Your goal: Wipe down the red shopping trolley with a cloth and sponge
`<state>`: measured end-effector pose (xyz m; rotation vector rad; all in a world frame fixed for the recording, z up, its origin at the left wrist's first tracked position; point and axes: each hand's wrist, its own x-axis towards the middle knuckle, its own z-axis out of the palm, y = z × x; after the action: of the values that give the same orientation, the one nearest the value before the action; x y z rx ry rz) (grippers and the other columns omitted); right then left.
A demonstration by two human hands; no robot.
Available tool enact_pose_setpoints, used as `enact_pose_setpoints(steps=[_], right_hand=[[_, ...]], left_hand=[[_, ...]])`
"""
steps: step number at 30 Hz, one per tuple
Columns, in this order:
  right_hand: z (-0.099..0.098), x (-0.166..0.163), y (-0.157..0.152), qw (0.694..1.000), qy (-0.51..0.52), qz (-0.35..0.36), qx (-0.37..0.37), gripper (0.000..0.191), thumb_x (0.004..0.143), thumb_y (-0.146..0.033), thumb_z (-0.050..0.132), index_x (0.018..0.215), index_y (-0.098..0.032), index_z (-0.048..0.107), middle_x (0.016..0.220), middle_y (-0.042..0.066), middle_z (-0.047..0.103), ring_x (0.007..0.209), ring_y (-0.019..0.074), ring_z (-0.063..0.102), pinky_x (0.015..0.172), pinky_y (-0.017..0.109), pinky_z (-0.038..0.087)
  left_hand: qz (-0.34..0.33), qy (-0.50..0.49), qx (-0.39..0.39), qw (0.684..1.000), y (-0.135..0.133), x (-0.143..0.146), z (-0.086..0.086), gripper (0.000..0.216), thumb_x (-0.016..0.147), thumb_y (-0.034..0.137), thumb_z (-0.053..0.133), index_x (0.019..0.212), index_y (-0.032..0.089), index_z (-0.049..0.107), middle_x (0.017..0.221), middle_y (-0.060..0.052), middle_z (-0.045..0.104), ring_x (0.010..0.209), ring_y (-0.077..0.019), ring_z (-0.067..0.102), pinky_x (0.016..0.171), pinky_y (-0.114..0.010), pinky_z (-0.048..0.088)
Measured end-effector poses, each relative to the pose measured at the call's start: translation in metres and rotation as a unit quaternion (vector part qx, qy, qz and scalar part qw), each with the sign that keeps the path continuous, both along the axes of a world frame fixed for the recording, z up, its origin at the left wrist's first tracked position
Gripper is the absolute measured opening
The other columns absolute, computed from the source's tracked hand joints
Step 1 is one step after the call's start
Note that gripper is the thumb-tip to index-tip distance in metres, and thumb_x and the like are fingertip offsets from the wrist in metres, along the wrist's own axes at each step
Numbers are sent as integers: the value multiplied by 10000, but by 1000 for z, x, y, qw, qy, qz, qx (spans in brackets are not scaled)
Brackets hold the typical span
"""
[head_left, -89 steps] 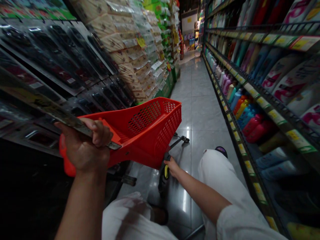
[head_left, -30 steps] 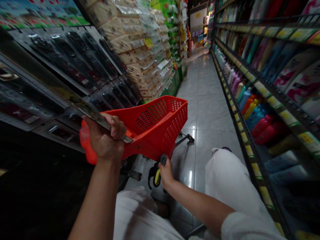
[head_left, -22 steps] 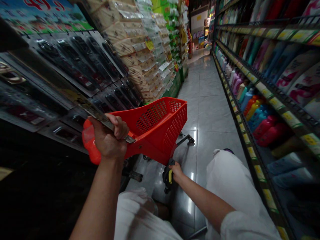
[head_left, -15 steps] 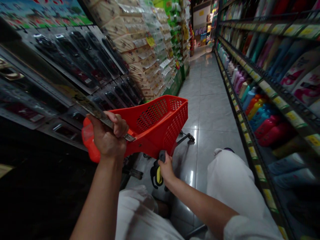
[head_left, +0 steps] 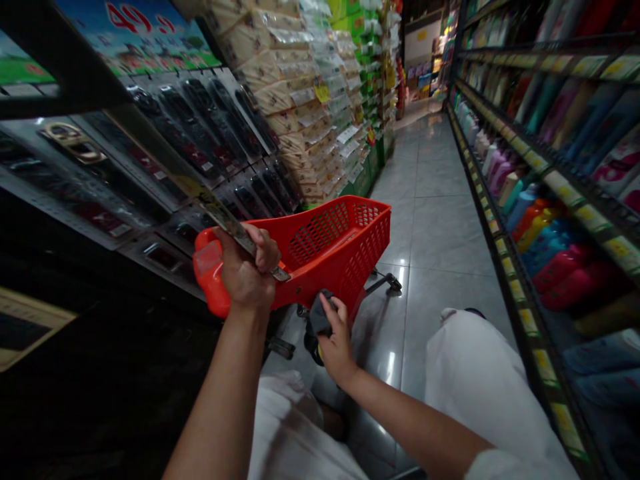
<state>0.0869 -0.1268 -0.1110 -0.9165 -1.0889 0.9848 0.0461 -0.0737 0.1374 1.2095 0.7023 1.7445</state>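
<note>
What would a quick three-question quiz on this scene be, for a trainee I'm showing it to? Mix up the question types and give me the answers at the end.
1. True or false: the left hand is closed around a long flat strip.

2. Multiple choice: what colour is the cart basket?
A) Green
B) Red
C) Blue

3. Fill in the blank: the dark grey item is held in the person's ____ hand.

Key:
1. True.
2. B, red.
3. Right; the right hand holds it.
</note>
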Motion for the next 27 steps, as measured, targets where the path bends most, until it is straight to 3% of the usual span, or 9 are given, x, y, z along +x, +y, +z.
enact_pose_setpoints(steps=[3,8,11,15,18,21,23,25,27], right_hand=[[-4,11,3,997,-33,20,64,646,760,-93,549,1358,-335,569,1411,31,419,1337,217,431,1175,373,287],[-51,14,3,999,-39,-23,-22,687,685,-39,495,1309,-296,624,1395,49,467,1343,235,429,1187,412,271],[-34,13,5,999,-33,-19,-15,770,664,-23,476,1375,-306,560,1446,30,449,1370,230,405,1196,407,259],[4,27,15,991,-94,35,86,677,757,-77,530,1386,-328,545,1455,18,477,1351,246,429,1173,426,287],[-9,36,17,979,-156,24,129,625,790,-99,526,1374,-319,559,1438,42,495,1321,264,455,1141,456,312],[-40,34,13,973,-199,-16,119,626,785,-71,477,1356,-306,579,1408,70,505,1299,271,466,1094,467,355],[-45,30,10,969,-213,-42,115,667,777,-46,450,1384,-304,547,1410,79,492,1300,266,461,1080,468,366],[-29,25,8,961,-225,-57,149,700,777,-35,440,1421,-303,498,1429,81,468,1317,257,446,1086,470,359],[3,21,9,946,-243,-69,201,711,786,-43,444,1454,-288,448,1454,88,443,1343,252,424,1096,471,348]], left_hand=[[-5,7,4,1000,0,0,0,571,958,580,367,577,178,509,402,56,304,331,-65,201,364,-205,146],[0,0,-8,1000,-2,0,1,555,936,601,403,579,186,491,407,57,306,330,-68,209,366,-207,146],[-3,7,-2,1000,-2,-1,0,549,936,601,405,586,188,494,407,61,300,328,-67,205,369,-205,143],[-1,-8,-13,1000,-1,-1,0,550,925,618,412,583,191,474,405,61,310,324,-67,215,366,-208,138],[-3,-14,-11,1000,-1,-1,-1,557,929,616,407,583,185,475,395,62,314,317,-63,219,360,-205,134],[-7,-16,-9,1000,-1,-1,-1,553,923,614,426,588,178,482,392,66,323,313,-58,227,355,-191,143],[-9,-24,-14,1000,-2,-1,-1,554,916,618,439,586,175,484,390,67,325,312,-57,235,352,-181,156],[-10,-29,-17,999,-2,0,0,560,912,620,442,581,172,488,386,68,320,311,-54,240,350,-172,172],[-12,-30,-15,999,-3,0,0,560,912,616,447,582,167,501,388,69,319,312,-48,243,351,-164,188]])
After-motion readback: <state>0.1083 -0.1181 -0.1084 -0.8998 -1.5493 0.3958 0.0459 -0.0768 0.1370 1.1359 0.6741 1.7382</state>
